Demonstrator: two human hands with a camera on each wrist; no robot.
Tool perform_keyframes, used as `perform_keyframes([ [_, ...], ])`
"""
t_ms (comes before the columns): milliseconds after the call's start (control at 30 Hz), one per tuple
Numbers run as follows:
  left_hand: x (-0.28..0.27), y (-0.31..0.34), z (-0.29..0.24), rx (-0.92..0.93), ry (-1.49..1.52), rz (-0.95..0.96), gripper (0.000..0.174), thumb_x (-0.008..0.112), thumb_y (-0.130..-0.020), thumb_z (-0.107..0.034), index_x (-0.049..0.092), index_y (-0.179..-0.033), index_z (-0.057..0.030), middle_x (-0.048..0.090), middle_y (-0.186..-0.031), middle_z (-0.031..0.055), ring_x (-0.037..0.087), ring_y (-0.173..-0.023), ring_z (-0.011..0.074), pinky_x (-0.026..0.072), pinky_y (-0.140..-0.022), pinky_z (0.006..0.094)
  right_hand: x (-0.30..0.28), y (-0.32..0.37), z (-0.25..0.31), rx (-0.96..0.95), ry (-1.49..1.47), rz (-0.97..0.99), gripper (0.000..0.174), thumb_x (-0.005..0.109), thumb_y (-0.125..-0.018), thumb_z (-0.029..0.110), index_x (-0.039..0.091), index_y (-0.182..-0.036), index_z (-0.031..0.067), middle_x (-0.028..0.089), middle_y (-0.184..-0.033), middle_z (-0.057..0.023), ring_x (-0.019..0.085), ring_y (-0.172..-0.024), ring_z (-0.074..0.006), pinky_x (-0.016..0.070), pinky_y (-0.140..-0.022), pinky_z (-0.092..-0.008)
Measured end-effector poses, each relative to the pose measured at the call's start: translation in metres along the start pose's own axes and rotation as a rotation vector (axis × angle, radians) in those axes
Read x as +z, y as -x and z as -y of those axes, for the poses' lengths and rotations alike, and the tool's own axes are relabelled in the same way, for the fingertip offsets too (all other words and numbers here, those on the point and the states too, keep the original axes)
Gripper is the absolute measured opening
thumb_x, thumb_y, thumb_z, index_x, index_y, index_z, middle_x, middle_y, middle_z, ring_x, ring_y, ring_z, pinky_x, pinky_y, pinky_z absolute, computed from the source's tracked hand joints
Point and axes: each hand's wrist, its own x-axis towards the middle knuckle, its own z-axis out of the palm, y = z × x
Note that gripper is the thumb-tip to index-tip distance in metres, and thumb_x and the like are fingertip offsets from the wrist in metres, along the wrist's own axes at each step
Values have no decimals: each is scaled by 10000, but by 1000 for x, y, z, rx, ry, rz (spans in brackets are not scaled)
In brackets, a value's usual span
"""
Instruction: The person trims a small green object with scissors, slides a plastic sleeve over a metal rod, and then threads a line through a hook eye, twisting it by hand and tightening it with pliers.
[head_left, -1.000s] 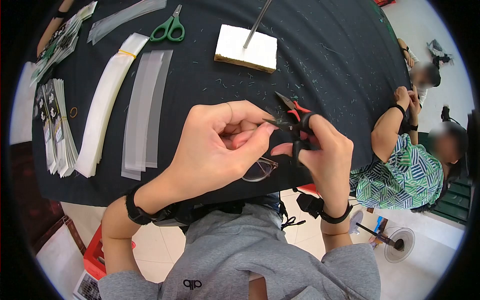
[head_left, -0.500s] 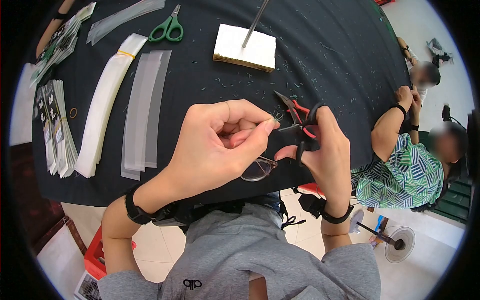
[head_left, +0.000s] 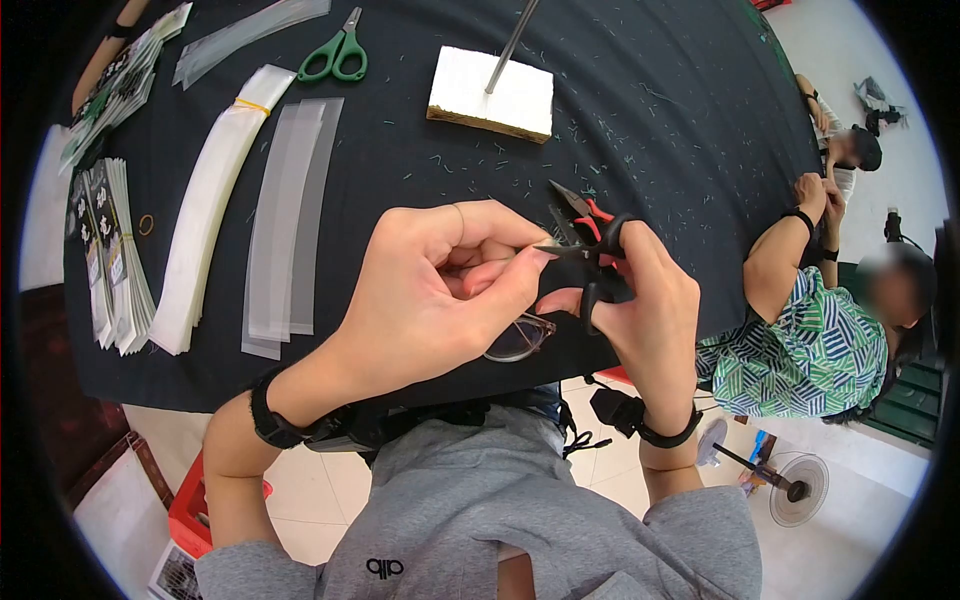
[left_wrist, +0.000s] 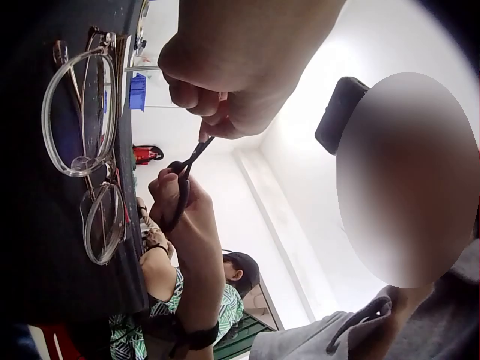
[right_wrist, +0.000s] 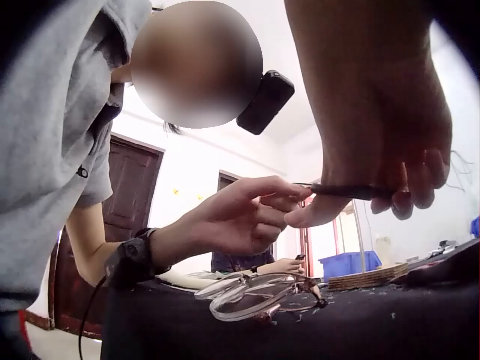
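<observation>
My left hand [head_left: 430, 290] pinches a tiny thread-like piece between thumb and forefinger; the fingertips hide most of it. My right hand [head_left: 655, 300] holds small scissors [head_left: 585, 252] by their black loops. In the head view the scissor blades point left and their tips reach the left fingertips. Just behind the scissors, pliers [head_left: 570, 198] with red and black handles lie on the dark cloth. A pair of glasses [left_wrist: 80, 112] rests on the cloth under the hands, partly covered by the left hand in the head view.
A white block [head_left: 490, 95] with an upright metal rod [head_left: 512, 45] stands farther back, thread scraps around it. Green-handled scissors [head_left: 335, 60], clear sleeves [head_left: 290, 230], a banded white stack [head_left: 215, 220] and printed packets [head_left: 110, 255] lie left. People sit at the right edge.
The scissors were at the left fingertips, drew back to the right with thin green strands showing there, and are now back at the fingertips. The left hand stays nearly still.
</observation>
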Motion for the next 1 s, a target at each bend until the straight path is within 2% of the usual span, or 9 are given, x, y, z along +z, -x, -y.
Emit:
perform_keyframes([
  [167, 0, 0, 0, -8, -20, 0, 115, 623, -869, 7, 688, -960, 34, 490, -602, -78, 373, -523, -37, 271, -470, 143, 0, 3, 1, 13, -28, -71, 494, 869, -567, 372, 570, -796, 53, 597, -661, -73, 617, -565, -228, 457, -506, -302],
  [233, 1, 0, 2, 10, -16, -18, 113, 623, -875, -10, 697, -951, 26, 509, -604, -73, 365, -511, -39, 255, -462, 146, -3, 4, 3, 45, 13, -69, 431, 869, -574, 323, 587, -743, 45, 579, -617, -88, 601, -543, -209, 441, -496, -289],
  [367, -1, -1, -2, 2, -46, -2, 108, 629, -878, -30, 704, -936, 22, 536, -613, -65, 362, -515, -38, 254, -465, 146, -8, 5, 0, 101, 16, -129, 417, 872, -571, 275, 562, -703, 29, 524, -563, -89, 572, -514, -212, 422, -484, -280],
  [433, -1, -2, 1, 2, -35, -11, 112, 637, -880, -51, 707, -929, 22, 553, -621, -61, 361, -521, -37, 255, -465, 149, -16, 0, 3, 194, -24, -72, 441, 877, -569, 244, 534, -718, 9, 516, -581, -86, 566, -539, -243, 428, -515, -285],
  [467, -1, -2, 0, 3, -35, -10, 112, 637, -880, -51, 707, -929, 22, 553, -621, -61, 361, -521, -37, 255, -465, 149, -14, -1, -2, 151, -143, -67, 493, 883, -562, 232, 513, -799, 6, 533, -686, -100, 583, -625, -285, 448, -565, -319],
  [500, -2, -2, 0, -11, -35, -6, 114, 641, -880, -56, 707, -929, 23, 556, -625, -61, 360, -525, -37, 258, -468, 148, -11, -2, -2, 152, -143, -67, 493, 883, -562, 232, 513, -799, 6, 533, -686, -100, 583, -625, -285, 448, -565, -319],
  [567, -1, -2, -2, -26, -34, 0, 117, 644, -879, -61, 707, -928, 23, 560, -628, -61, 359, -528, -38, 261, -470, 146, -7, -2, -1, 69, -169, -73, 565, 882, -548, 234, 498, -902, 17, 547, -815, -115, 600, -718, -305, 457, -607, -357],
  [600, -1, -2, -4, -43, -29, -2, 117, 642, -879, -58, 705, -932, 25, 561, -631, -59, 362, -531, -39, 265, -472, 143, -6, 0, -6, 33, -134, 12, 608, 874, -543, 247, 482, -953, 26, 539, -857, -113, 605, -741, -313, 456, -604, -382],
  [1000, -1, 0, 3, -9, 9, 11, 110, 622, -862, 17, 675, -953, 48, 538, -634, -60, 372, -543, -40, 277, -479, 139, 2, 0, 2, 29, -29, -22, 521, 866, -567, 331, 528, -839, 42, 569, -737, -78, 619, -644, -259, 467, -556, -328],
])
